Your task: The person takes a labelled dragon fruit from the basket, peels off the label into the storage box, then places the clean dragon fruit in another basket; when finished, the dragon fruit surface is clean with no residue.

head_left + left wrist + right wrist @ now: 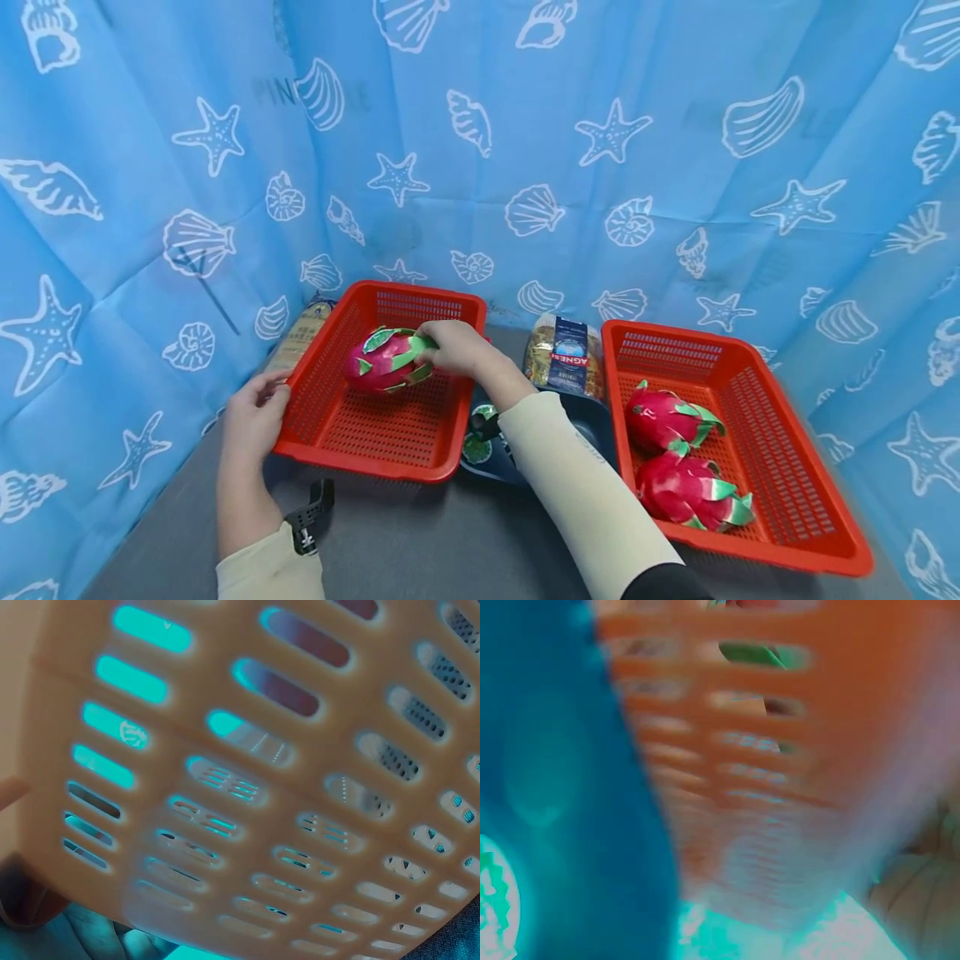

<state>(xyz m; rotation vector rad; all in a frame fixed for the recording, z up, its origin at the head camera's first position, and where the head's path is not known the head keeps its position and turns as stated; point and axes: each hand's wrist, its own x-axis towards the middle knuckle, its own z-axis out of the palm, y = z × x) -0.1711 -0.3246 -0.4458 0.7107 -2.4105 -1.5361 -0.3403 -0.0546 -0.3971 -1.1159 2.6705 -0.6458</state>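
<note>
My right hand (456, 346) grips a dragon fruit (382, 367), pink with green scales, by its leafy end. The fruit is over the inside of the left red basket (382, 473), lying sideways in the head view. At that basket's left rim my left hand (255, 414) holds the edge, thumb and fingers curled at it. The basket's slotted wall (262, 780) fills most of the left wrist view. In the right wrist view the slotted wall (705, 742) is blurred, and a green part of the fruit (751, 654) shows through a slot.
A second red basket (802, 467) at the right holds two dragon fruits (667, 417). Between the baskets are a dark blue container (588, 417) and an AGNESI bag (566, 354). Another package (303, 333) leans behind the left basket. A blue seashell curtain (525, 150) surrounds the grey table (420, 533).
</note>
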